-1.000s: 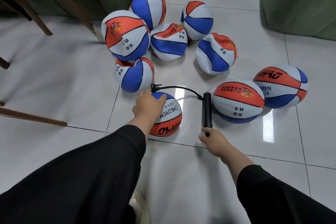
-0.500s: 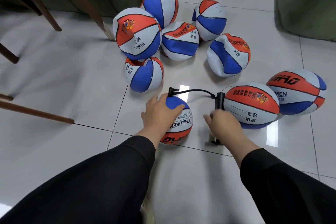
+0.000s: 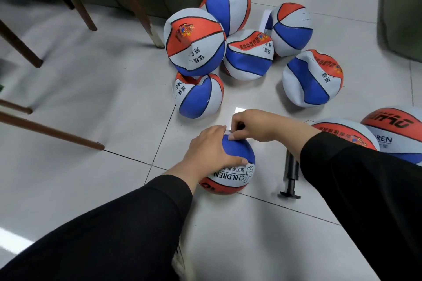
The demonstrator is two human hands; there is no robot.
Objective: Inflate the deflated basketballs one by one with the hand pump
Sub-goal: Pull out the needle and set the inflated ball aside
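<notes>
Steadying the near ball (image 3: 237,166), the left hand (image 3: 206,150) lay spread while the right hand (image 3: 253,124) pinched the hose fitting, pump (image 3: 290,174) lying aside.

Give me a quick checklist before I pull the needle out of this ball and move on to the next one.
1. Ball steadied: ok. The left hand rests on the CHILDREN ball.
2. Fingers at the valve: ok. The right hand pinches something dark at the top of the ball.
3. Needle free of the valve: cannot tell, the fingers hide it.
4. Pump out of the way: ok. The pump lies on the floor right of the ball, no hand on it.
5. Ball looks full: ok, it is round.
6. Next ball within sight: ok. A caved-in ball sits just beyond.
</notes>
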